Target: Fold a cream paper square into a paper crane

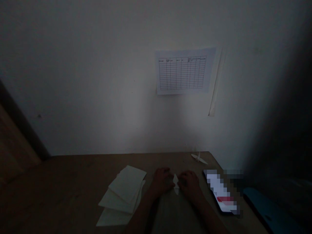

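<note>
A small folded piece of white paper [176,184], narrow and pointed at its far end, lies on the brown table between my two hands. My left hand [163,179] has its bent fingers and thumb on the paper's left edge. On the right edge are the curled fingers of my right hand [188,182]. Both hands hold the paper close to the table top; the dim light hides the exact fingertip contact. Left of my left hand lies a loose stack of white paper sheets [125,187].
A folded paper crane [199,158] sits near the table's back right corner. A phone [220,193] with a lit screen lies right of my right hand. A printed table sheet [182,73] hangs on the wall [97,81]. Something blue [268,211] stands beyond the table's right edge.
</note>
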The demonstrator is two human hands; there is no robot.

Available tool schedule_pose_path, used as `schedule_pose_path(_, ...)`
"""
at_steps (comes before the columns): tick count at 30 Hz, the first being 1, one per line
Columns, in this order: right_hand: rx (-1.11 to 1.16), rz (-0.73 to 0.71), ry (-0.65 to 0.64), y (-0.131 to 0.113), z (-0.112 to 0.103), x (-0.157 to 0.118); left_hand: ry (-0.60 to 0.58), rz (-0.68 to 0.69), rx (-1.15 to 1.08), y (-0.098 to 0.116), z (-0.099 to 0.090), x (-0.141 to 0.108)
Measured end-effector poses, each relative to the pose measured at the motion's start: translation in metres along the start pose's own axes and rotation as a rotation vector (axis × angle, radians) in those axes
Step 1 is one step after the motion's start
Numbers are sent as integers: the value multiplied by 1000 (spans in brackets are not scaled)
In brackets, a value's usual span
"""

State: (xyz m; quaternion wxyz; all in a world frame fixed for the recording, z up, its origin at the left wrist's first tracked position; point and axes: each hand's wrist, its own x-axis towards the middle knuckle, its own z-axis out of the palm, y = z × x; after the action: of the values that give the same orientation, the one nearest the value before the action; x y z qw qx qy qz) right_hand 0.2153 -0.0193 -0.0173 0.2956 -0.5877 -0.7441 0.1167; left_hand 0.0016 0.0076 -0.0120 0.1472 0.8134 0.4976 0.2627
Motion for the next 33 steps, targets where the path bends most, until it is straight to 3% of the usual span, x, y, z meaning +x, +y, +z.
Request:
schedule_pose_path(12, 39, -28, -23, -1, -3, -3, -52, 40, 14, 0, -2, -3)
schedule_pose_path(33, 110, -40, 2, 5, 0, 5, 40, -16, -52, 9, 0, 1)
